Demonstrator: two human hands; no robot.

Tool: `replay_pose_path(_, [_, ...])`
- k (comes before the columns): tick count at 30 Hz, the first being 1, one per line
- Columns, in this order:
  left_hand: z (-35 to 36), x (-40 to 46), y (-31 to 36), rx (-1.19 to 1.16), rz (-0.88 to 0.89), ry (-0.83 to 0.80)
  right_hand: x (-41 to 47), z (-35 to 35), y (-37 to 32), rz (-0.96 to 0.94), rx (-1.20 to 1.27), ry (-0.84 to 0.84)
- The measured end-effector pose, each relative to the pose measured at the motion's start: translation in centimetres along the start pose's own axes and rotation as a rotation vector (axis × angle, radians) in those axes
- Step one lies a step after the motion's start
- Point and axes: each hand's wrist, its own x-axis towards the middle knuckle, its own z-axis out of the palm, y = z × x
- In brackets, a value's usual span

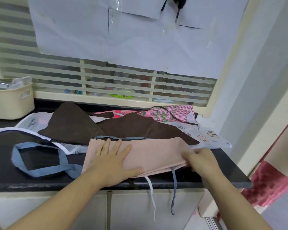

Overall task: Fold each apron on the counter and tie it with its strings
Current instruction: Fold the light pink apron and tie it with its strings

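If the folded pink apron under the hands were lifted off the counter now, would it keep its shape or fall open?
Probably fall open: the pink apron is thin layered cloth, not yet tied, kept flat by the left hand while the right hand holds its layered edge. It looks light and floppy. Its blue string hangs over the counter edge and would likely trail.

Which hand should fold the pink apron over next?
Probably the right hand. Its fingers already pinch the stacked edge of the folded pink cloth apron at its right end, so it could lift that end over. The left hand lies flat on the apron, holding it down on the black counter.
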Motion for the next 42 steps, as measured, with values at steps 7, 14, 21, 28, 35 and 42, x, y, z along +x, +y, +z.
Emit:
replay_pose_path(7, [0.0,-0.3,0.1,-0.024,-0.014,-0.003,-3.2,2.7,-1.4,0.154,0.589,-0.228])
replay_pose_path(14, [0.1,-0.8,0.1,-0.064,-0.008,-0.005,-4.9,6.6,-3.1,-0.030,0.154,-0.166])
replay_pose_path(21, [0.1,-0.7,-0.2,-0.167,0.010,0.010,-6.6,9.7,-3.0,-0.472,-0.124,-0.152])
replay_pose_path(28, [-3.3,-2.5,-1.6,-1.342,-0.166,0.283,-7.9,12.2,-3.3,-0.707,-0.677,-0.154])
replay_pose_path(35, [-3.3,-2.0,-4.2,-1.570,-0.340,0.330,-7.6,13.6,-2.1,-0.822,-0.731,-0.184])
replay_pose_path(42, [-3.4,-2.5,-3.9,-1.359,-0.355,0.428,-6.8,13.2,-0.2,-0.812,-0.554,-0.191])
